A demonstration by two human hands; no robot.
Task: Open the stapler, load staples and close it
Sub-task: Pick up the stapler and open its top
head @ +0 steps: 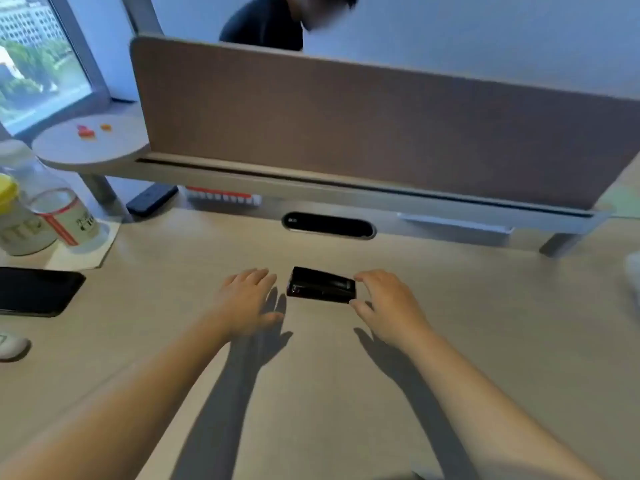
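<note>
I see the black stapler [321,285] lying closed on the pale surface [346,393], lengthwise across my view, in front of the oval cable slot [328,225]. My right hand [388,303] sits at the stapler's right end, fingertips and thumb spread on either side of that end and touching or nearly touching it; the grip is released, not yet clamped on anything. My left hand [247,299] hovers just off the stapler's left end, palm down, fingers loosely extended, holding nothing. Well left of the stapler a dark phone [36,291] lies flat, and beyond it stand a clear cup [64,216] and a yellow-lidded jar [17,220]. Behind the stapler rises the brown divider panel [363,129].
</note>
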